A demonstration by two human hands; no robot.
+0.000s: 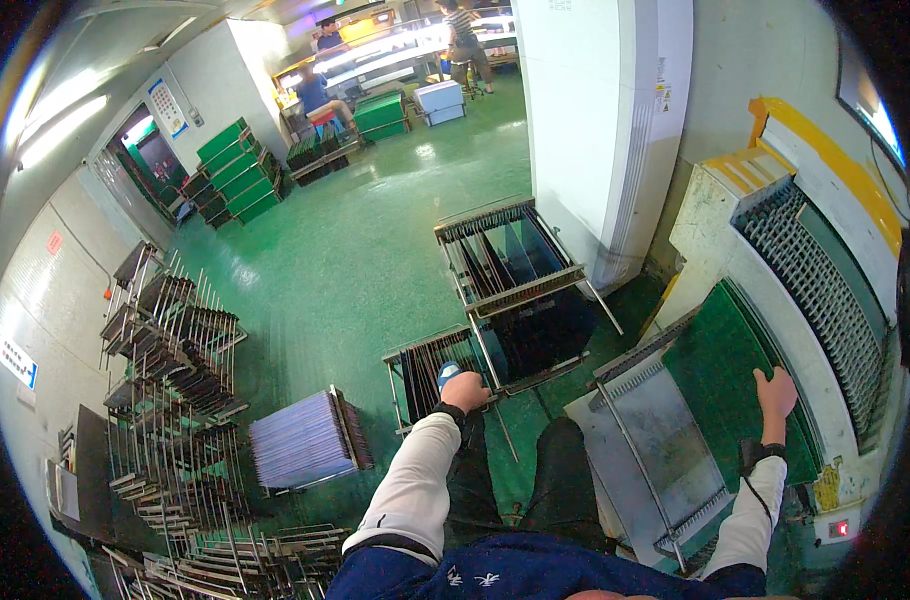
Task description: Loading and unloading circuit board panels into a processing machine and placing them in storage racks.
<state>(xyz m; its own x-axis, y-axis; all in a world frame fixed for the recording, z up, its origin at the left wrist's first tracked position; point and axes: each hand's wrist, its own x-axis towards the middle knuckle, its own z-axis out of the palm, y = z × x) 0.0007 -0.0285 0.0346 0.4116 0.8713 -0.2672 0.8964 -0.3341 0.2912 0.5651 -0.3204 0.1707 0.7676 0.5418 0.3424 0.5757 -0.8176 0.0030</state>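
Observation:
My left hand (463, 391), fingers curled, is over the end of a low metal rack (430, 370) filled with upright dark panels. What it grips, if anything, is hidden. A small blue-and-white item (448, 371) shows just beyond it, partly covered. At the right, my right hand (775, 393) is at the outer edge of a large green panel (710, 345), its fingers bent at that edge. The panel leans between a slotted metal rack (640, 452) and a machine with rows of rollers (813, 275). Inside this rack stands a pale grey sheet (655, 420).
A taller rack (510, 300) of dark panels stands ahead, beside a white cabinet (605, 130). Empty metal racks (180, 370) pile up on the left, near a rack of lilac panels (310, 440). Green bins (240, 170) and people at a lit bench (415, 60) are far off.

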